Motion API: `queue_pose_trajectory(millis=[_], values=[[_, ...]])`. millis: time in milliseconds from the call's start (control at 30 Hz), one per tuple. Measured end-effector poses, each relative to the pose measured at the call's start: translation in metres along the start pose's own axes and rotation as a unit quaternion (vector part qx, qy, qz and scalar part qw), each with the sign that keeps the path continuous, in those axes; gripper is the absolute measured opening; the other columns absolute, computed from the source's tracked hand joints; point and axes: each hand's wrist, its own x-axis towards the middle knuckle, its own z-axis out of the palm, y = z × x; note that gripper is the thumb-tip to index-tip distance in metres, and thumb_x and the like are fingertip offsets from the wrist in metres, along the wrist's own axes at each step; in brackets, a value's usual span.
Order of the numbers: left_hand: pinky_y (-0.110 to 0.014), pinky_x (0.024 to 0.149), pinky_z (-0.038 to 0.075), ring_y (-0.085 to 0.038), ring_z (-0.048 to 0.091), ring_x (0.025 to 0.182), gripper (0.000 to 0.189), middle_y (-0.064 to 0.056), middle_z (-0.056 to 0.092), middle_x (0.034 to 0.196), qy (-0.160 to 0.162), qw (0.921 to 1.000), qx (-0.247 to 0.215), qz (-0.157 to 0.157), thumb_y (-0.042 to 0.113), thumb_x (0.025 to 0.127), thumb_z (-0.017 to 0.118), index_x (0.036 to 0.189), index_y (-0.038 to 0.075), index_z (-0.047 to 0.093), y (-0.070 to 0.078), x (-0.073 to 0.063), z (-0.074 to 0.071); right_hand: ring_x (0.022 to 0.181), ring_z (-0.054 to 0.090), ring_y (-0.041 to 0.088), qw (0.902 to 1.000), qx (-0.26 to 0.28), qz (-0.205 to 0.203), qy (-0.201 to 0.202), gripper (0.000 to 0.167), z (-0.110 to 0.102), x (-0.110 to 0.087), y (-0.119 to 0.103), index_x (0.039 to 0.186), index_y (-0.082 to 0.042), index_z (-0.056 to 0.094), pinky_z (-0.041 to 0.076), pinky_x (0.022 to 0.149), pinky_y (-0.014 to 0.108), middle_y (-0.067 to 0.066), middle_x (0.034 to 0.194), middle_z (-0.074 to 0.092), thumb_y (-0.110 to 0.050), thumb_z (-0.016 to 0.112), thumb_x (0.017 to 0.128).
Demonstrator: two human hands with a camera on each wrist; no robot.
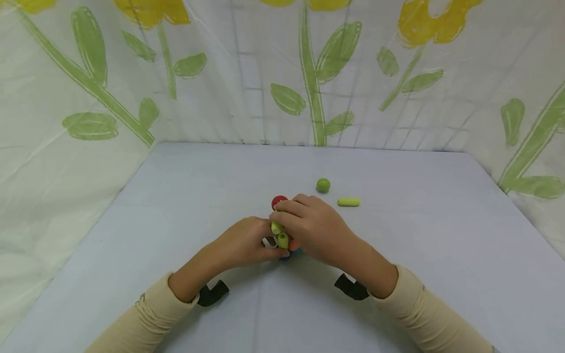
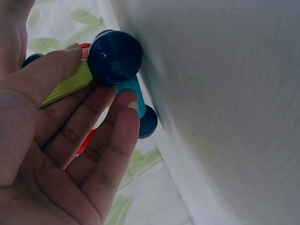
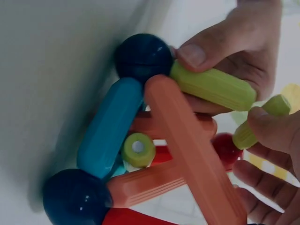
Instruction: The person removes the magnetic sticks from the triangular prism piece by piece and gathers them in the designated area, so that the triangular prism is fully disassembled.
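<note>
A small structure of magnetic sticks and balls stands mid-table, with a dark blue ball (image 3: 143, 55), a blue stick (image 3: 110, 126), orange sticks and a red ball (image 1: 279, 201). My left hand (image 1: 249, 242) pinches a yellow-green stick (image 3: 213, 86) joined to that dark blue ball, thumb on top beside the ball. The left wrist view shows the dark blue ball just past the thumb tip. My right hand (image 1: 320, 230) pinches a second yellow-green stick (image 3: 262, 122) between thumb and fingers, close to the red ball. Much of the structure is hidden behind the hands in the head view.
Behind the right hand, a green ball (image 1: 323, 185) and a loose yellow-green stick (image 1: 348, 202) lie on the pale table (image 1: 212, 171). A whitish curtain (image 1: 247, 73) printed with flowers hangs along the table's far edge and sides.
</note>
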Motion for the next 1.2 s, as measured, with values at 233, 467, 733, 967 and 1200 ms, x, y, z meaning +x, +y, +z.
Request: queue_pose_trajectory(millis=[233,467,733,967,1200], values=[[-0.021,0.067,0.052,-0.006,0.065,0.078,0.012,0.014,0.067,0.084,0.000,1.0000,0.001,-0.003,0.024,0.089,0.079,0.093,0.017,0.070,0.000,0.000,0.000,0.092,0.064,0.018,0.9943,0.098,0.040,-0.006,0.021,-0.004,-0.001,0.003,0.101,-0.006,0.069,0.049,0.082,0.027,0.001,0.101,0.071,-0.002,0.080,0.084],[-0.022,0.066,0.053,-0.006,0.064,0.076,0.013,0.015,0.065,0.080,-0.006,0.9999,0.002,-0.009,0.024,0.088,0.080,0.084,0.019,0.069,0.000,0.001,0.001,0.092,0.060,0.015,0.9811,0.164,0.097,-0.036,0.024,-0.017,-0.002,0.007,0.108,-0.006,0.064,0.050,0.080,0.027,0.000,0.102,0.066,-0.003,0.076,0.088],[-0.021,0.066,0.052,-0.008,0.064,0.079,0.013,0.013,0.067,0.088,-0.010,0.9997,0.020,-0.001,0.026,0.086,0.082,0.090,0.016,0.074,0.000,0.003,0.001,0.090,0.061,0.011,0.9718,0.179,0.153,-0.001,0.033,-0.041,-0.005,0.026,0.123,0.000,0.060,0.054,0.081,0.032,0.000,0.100,0.064,-0.003,0.071,0.092],[-0.021,0.067,0.052,-0.006,0.063,0.080,0.014,0.013,0.068,0.090,-0.008,0.9995,0.028,-0.007,0.028,0.086,0.082,0.091,0.017,0.075,0.001,0.003,0.002,0.089,0.064,0.013,0.9698,0.177,0.167,-0.008,0.031,-0.051,-0.010,0.041,0.121,0.000,0.063,0.055,0.076,0.033,0.002,0.103,0.065,0.001,0.071,0.091],[-0.023,0.070,0.053,-0.007,0.063,0.081,0.015,0.011,0.068,0.097,-0.005,0.9994,0.034,0.001,0.028,0.087,0.081,0.095,0.017,0.076,0.001,0.003,0.002,0.087,0.064,0.017,0.9589,0.159,0.229,-0.054,0.032,-0.056,-0.018,0.056,0.123,0.000,0.061,0.054,0.076,0.035,0.004,0.098,0.066,-0.004,0.071,0.093]])
